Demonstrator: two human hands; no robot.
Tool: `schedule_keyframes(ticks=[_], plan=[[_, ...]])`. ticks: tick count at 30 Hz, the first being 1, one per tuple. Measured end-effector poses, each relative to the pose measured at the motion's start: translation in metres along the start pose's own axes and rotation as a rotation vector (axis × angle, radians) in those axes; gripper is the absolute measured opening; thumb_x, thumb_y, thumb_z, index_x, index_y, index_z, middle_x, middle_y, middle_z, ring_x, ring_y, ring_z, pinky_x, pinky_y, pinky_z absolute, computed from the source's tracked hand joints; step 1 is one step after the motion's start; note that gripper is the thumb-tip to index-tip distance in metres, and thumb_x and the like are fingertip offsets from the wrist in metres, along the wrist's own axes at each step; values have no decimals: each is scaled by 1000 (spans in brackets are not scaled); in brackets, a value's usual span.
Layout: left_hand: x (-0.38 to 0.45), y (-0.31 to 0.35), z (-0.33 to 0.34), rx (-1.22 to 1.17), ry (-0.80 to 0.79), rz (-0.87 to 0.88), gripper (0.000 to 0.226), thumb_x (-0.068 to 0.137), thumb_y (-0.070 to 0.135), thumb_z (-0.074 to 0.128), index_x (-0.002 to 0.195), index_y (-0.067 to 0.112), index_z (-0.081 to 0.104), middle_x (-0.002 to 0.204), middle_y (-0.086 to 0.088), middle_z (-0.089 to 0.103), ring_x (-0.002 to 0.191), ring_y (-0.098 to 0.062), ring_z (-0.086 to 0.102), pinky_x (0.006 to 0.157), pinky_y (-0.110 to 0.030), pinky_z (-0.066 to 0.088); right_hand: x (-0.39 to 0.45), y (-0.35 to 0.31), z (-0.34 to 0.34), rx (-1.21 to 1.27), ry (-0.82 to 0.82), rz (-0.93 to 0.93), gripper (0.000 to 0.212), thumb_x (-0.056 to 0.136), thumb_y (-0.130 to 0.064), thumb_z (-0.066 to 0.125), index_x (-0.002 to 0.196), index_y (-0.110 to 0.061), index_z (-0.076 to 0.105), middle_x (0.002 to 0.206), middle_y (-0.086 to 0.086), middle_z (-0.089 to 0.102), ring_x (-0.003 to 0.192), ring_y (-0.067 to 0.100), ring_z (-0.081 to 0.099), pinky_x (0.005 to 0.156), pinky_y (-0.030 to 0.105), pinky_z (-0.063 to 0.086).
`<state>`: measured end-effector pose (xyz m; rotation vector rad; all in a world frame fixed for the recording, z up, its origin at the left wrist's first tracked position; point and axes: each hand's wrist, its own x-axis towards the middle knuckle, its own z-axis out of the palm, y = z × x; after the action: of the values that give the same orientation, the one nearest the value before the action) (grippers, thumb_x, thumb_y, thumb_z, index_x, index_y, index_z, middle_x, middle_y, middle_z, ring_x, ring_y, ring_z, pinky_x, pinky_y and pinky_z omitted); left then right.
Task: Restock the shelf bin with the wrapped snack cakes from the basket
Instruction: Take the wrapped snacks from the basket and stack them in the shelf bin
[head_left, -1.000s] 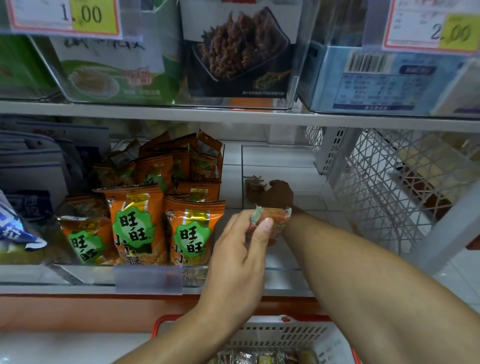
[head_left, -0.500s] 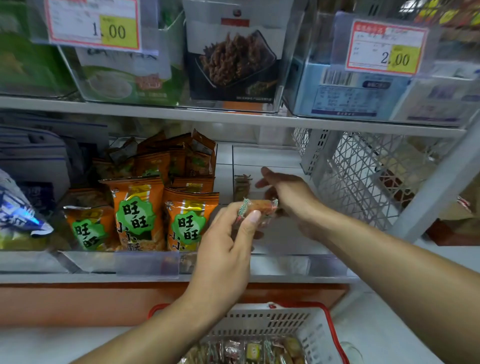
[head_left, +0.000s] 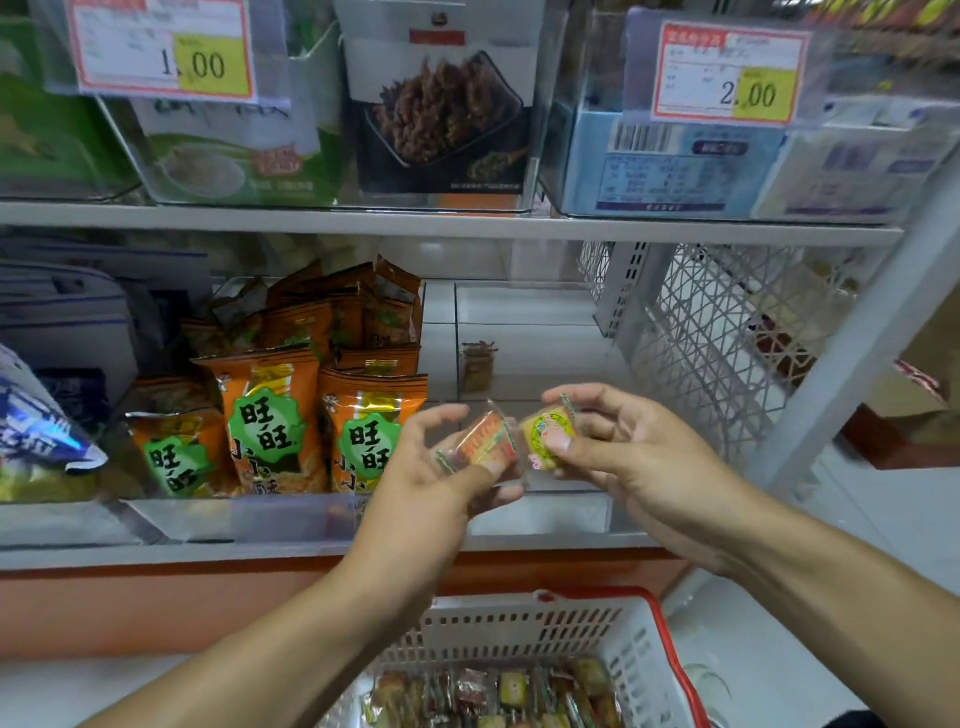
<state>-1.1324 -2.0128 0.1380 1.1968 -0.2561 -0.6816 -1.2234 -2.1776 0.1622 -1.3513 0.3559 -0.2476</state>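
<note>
Before the clear bin (head_left: 540, 519), left grip (head_left: 441, 467) pinching orange cake (head_left: 485, 441), right grip (head_left: 618, 447) pinching yellow cake (head_left: 548, 434), orange packets (head_left: 363, 431) alongside.

Soft, even store light; wide-angle bend at my edges.
I see mild blur on both hands (head_left: 519, 457), glare on the clear bin fronts (head_left: 291, 514) left of them, and smeared price tags (head_left: 727, 73) above.
</note>
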Motion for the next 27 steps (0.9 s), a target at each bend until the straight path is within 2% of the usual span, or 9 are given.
schedule_keyframes(ticks=[4,7,10,13,17,20,22,25,27], plan=[[3,2,1,-159,51,-122,20,93,-11,59,106,4,62,97,-21,77,87,-29,77,70,-29,64,0,4,-3,16,-21,3,36,88,9,63,121,-6,62,98,9,75,88,19,73,74,24,58],[2,3,0,-276,46,-178,11,98,8,59,104,4,66,115,-27,72,108,-38,72,77,-34,65,0,3,-6,59,-9,-12,43,80,6,68,121,-7,63,102,12,74,91,24,73,75,27,59],[3,3,-2,-363,49,-198,22,100,19,59,100,0,70,108,-25,74,98,-33,75,72,-33,64,-1,1,-8,79,-8,4,49,77,5,70,124,-5,63,109,16,73,94,26,74,77,28,60],[5,1,-3,-209,63,-117,14,91,-2,62,98,3,72,101,-16,76,89,-22,73,73,-26,61,-2,0,-8,112,-58,64,48,78,6,68,125,-4,63,113,19,73,100,28,73,81,30,60],[6,2,-6,-185,78,-11,42,69,-1,75,109,7,69,89,1,78,78,-7,74,58,-15,55,-2,2,-9,198,15,117,33,89,13,55,114,-2,70,106,18,75,90,24,74,80,32,62],[7,0,-6,-204,106,12,46,66,-6,74,110,7,67,88,0,79,82,-10,75,62,-16,56,-2,2,-12,152,70,103,34,78,-2,67,111,-9,71,95,9,76,80,16,69,70,29,57],[8,-1,-6,-194,110,7,41,73,-11,73,109,7,67,90,-2,79,86,-13,75,65,-17,57,-5,-1,-12,107,8,87,38,75,-11,70,113,-10,70,90,6,73,75,13,66,64,25,53],[7,-1,-6,-191,67,-11,41,71,-2,76,110,5,66,90,-4,79,83,-13,76,66,-18,58,-8,2,-8,40,-96,124,40,77,-7,73,116,-3,67,96,14,73,79,18,68,68,27,59],[6,-1,-4,-186,46,-7,43,66,4,77,107,5,67,89,-4,78,80,-12,75,65,-18,58,-10,9,-1,84,-70,170,44,75,-3,75,116,3,63,99,22,72,83,25,71,73,29,61]])
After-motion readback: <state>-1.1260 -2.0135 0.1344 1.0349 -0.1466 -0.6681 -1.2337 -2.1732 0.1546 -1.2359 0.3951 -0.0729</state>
